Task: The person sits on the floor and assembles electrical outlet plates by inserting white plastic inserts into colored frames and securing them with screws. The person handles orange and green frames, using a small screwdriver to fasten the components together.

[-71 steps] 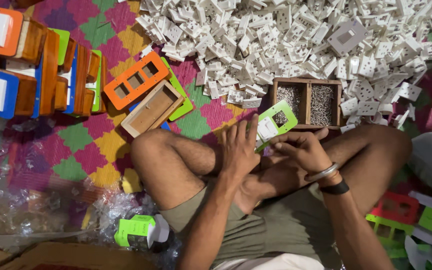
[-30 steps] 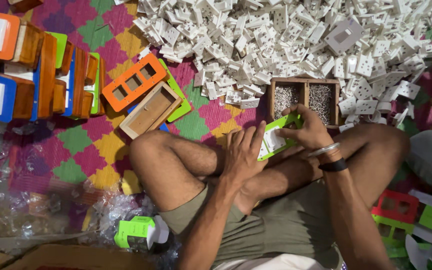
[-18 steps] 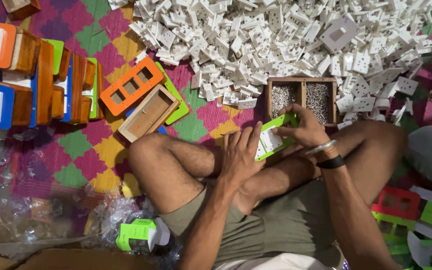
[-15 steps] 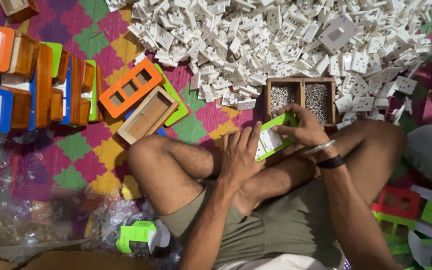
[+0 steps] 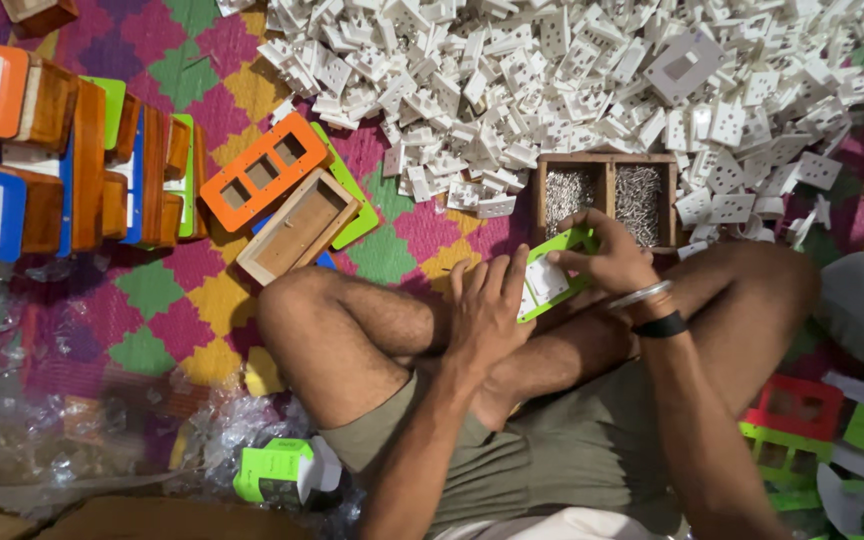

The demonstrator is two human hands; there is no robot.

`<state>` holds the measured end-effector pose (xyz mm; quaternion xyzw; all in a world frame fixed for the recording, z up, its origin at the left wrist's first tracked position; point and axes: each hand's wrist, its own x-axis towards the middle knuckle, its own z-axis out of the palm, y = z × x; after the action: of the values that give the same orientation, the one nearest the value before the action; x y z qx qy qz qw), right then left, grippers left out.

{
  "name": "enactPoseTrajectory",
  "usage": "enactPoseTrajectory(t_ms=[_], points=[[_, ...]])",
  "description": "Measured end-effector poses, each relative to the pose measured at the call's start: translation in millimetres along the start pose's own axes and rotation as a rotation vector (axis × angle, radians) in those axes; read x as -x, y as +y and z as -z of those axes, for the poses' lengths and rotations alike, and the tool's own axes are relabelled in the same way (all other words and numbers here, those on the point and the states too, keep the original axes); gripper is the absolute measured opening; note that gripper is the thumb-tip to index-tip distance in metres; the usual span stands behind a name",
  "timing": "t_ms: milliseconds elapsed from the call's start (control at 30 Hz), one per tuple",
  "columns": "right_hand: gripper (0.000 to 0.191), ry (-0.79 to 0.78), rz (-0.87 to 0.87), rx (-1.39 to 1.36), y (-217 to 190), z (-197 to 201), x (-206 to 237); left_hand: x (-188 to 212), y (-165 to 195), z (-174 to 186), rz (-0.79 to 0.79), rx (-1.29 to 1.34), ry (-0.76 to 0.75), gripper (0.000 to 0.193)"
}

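Person seated cross-legged on a patterned mat point(image 5: 202, 300); both hands meet over the lap on a green switch plate point(image 5: 554, 280) fitted with white inserts. Right hand point(image 5: 607, 262) curled over the plate's upper edge, fingers closed on it, thumb on the face; left hand point(image 5: 489, 310) lies fairly flat, fingers extended, fingertips against the plate's left edge; whether it actually grips, cannot tell.

Judgement: seating the insert goes best with the plate braced against the left palm and pressure kept square, so the insert does not tilt.

Just beyond the right hand: wooden two-compartment tray point(image 5: 607, 197), both halves holding small metal screws; behind it a large heap of white socket parts point(image 5: 552, 80), some touching the tray. Left: orange three-opening frame point(image 5: 263, 170), empty wooden box point(image 5: 298, 226), stacked finished boards. The raised knees crowd the working space.
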<state>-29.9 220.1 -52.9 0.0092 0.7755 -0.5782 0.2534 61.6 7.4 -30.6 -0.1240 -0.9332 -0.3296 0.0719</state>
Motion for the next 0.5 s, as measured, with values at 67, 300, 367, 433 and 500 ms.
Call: enactPoseTrajectory(t_ms=[67, 300, 367, 433, 500], points=[[0.047, 0.015, 0.05, 0.048, -5.0, -2.2, 0.2, 0.3, 0.6, -0.2, 0.011, 0.01, 0.001, 0.099], [0.046, 0.05, -0.063, -0.006, -17.9, -9.8, 5.6, -1.1, -2.6, 2.1, -0.002, -0.041, -0.005, 0.094], [0.047, 0.045, 0.055, 0.011, -17.8, -10.9, 2.6, -3.5, -3.6, 1.7, -0.001, -0.041, -0.004, 0.094], [0.049, -0.015, 0.094, -0.06, -15.2, -14.2, 3.7, -1.3, -3.2, 2.3, 0.019, -0.021, -0.034, 0.094], [0.047, 0.0, -0.105, -0.126, -14.3, -12.9, 2.8, -1.3, -4.5, 3.3, 0.008, -0.047, -0.018, 0.093]])
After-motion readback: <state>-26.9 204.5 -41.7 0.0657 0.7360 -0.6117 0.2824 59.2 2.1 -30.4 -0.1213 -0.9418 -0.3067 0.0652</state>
